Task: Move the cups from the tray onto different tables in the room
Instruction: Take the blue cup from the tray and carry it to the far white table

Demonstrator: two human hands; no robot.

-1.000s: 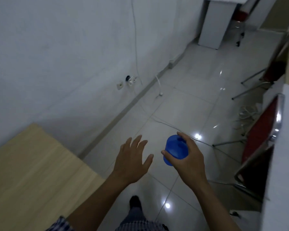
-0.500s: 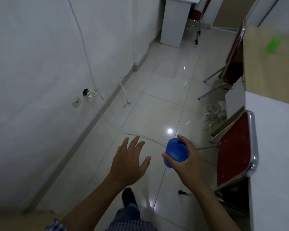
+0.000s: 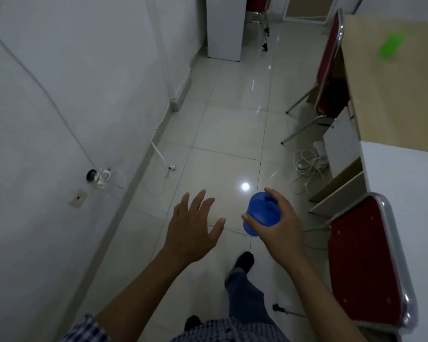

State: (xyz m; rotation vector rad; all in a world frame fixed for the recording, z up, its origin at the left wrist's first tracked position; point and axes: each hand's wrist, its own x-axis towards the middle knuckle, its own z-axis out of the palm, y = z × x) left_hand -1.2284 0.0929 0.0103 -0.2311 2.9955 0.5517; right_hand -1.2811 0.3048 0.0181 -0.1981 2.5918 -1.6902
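Carrying item: blue cup, gripped in the right hand, fingers curling round its wall, cup tilting mouth-down over the tiled floor, clear of any surface

Left hand: hanging open, fingers spreading, holding nothing, just left of the cup

Person: a foot is showing on the floor between the white wall on the left and the furniture on the right

Right side, near: red chair tucked against a white table; far: wooden table bearing a blurred green object, possibly a cup, with a second red chair beside it

Far end: another white table

Tray: not in view

Progress, as judged: one cup is in transit and not yet set down; the green object may be an earlier delivery; how many cups are waiting on the tray cannot be told
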